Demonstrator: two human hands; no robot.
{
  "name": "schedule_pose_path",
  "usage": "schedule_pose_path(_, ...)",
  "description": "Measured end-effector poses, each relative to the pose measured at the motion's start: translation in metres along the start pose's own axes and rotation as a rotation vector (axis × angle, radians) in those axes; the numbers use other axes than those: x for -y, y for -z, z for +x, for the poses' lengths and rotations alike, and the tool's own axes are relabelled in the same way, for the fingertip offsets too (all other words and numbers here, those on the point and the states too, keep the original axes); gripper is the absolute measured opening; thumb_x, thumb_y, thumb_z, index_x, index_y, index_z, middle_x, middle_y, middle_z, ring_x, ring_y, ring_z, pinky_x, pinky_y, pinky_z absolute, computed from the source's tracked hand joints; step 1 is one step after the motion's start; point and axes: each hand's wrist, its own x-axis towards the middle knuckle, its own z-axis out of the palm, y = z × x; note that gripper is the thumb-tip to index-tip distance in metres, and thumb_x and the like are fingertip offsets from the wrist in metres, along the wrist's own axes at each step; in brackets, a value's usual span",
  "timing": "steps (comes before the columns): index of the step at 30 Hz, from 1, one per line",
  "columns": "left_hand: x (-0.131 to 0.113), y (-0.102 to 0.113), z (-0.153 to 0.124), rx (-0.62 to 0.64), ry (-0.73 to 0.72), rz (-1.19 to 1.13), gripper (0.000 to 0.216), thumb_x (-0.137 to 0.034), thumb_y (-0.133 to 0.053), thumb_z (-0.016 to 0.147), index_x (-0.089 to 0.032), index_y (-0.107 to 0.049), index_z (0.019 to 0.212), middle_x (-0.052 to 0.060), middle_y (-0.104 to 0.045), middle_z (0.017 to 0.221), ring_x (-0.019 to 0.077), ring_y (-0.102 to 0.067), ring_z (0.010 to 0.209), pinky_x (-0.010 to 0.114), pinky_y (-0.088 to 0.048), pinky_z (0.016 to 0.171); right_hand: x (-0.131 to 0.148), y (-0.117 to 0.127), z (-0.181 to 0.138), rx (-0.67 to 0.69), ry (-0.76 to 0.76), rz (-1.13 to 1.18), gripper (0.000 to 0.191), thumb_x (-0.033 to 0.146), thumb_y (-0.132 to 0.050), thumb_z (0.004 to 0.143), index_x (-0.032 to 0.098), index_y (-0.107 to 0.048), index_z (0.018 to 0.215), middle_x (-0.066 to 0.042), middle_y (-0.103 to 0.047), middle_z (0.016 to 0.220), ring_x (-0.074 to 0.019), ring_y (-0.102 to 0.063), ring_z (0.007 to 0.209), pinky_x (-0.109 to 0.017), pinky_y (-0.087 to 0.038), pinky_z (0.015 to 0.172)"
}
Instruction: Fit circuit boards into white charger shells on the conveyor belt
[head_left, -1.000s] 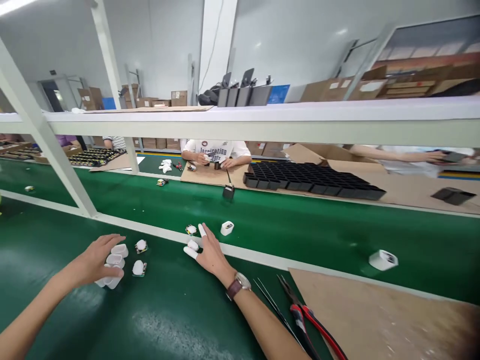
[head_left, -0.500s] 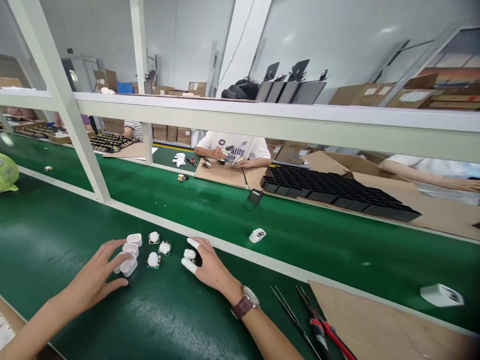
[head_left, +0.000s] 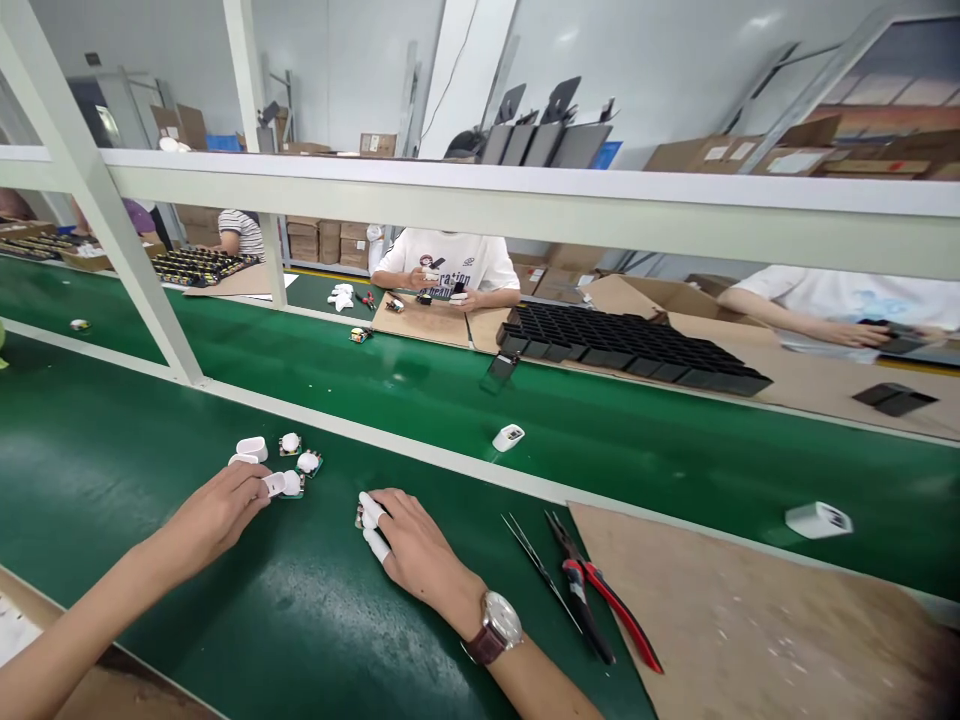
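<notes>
My left hand [head_left: 217, 515] is closed, its fingertips pinching a small white plastic shell [head_left: 275, 484]. More white shells [head_left: 252, 449] stand just behind those fingers, partly covered. Beside the held shell are several small green circuit boards with white domes, among them one board [head_left: 308, 463] and another board [head_left: 290, 444]. White finger covers sit on the thumb and index finger of my right hand [head_left: 424, 550], which wears a wristwatch. These fingers close around another circuit board [head_left: 360, 516], mostly hidden beneath them.
Tweezers [head_left: 541, 575] and red-handled pliers [head_left: 592, 590] lie right of my right hand, next to a brown board [head_left: 712, 600]. White housings [head_left: 508, 438] rest on the green belt [head_left: 420, 395]. Across it, co-workers handle parts near rows of black trays [head_left: 615, 345]. A shelf beam [head_left: 450, 200] crosses above.
My left hand has closed on one white shell and drawn it toward the boards. My right fingers have come together over the circuit board. The camera view has shifted.
</notes>
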Motion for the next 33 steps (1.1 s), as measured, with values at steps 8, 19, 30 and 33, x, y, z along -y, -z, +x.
schedule_pose_path(8, -0.055, -0.05, 0.041, -0.042, -0.084, -0.188, 0.008, -0.015, -0.053, 0.1, -0.021, -0.058, 0.101, 0.008, -0.067, 0.111, 0.0214, -0.068, 0.101, 0.035, -0.057, 0.089, 0.005, -0.003, -0.019, -0.027, -0.084, -0.109, 0.032, -0.001, -0.055, 0.091, 0.016, -0.068, 0.114, -0.016, -0.062, 0.117, -0.0303, -0.06, 0.103, -0.048, -0.062, 0.088)
schedule_pose_path(19, -0.051, -0.109, 0.056, 0.073, 0.071, -0.455, 0.065, -0.05, -0.078, 0.091, -0.029, -0.05, 0.146, 0.01, -0.06, 0.131, 0.0239, -0.069, 0.101, 0.038, -0.063, 0.086, -0.009, -0.001, -0.034, -0.112, -0.114, 0.021, 0.048, 0.013, -0.054, 0.101, 0.018, -0.047, 0.148, -0.017, -0.062, 0.128, -0.034, -0.059, 0.116, -0.057, -0.06, 0.096)
schedule_pose_path(30, -0.052, -0.115, 0.046, 0.222, 0.095, -0.598, 0.072, -0.027, -0.065, 0.101, -0.036, -0.027, 0.162, 0.009, -0.059, 0.15, 0.0304, -0.057, 0.137, 0.055, -0.05, 0.115, -0.003, 0.01, -0.031, -0.424, -0.065, 0.132, 0.051, 0.011, -0.061, 0.099, 0.022, -0.048, 0.147, -0.015, -0.068, 0.121, -0.03, -0.065, 0.112, -0.052, -0.063, 0.092)
schedule_pose_path(33, -0.057, -0.113, 0.047, 0.167, 0.013, -0.587, 0.074, -0.019, -0.064, 0.101, -0.036, -0.026, 0.162, 0.008, -0.06, 0.148, 0.0284, -0.056, 0.134, 0.051, -0.051, 0.114, 0.006, 0.018, -0.033, -0.415, -0.005, 0.129, 0.055, 0.007, -0.063, 0.096, 0.023, -0.049, 0.148, -0.016, -0.068, 0.126, -0.0315, -0.065, 0.116, -0.053, -0.062, 0.093)
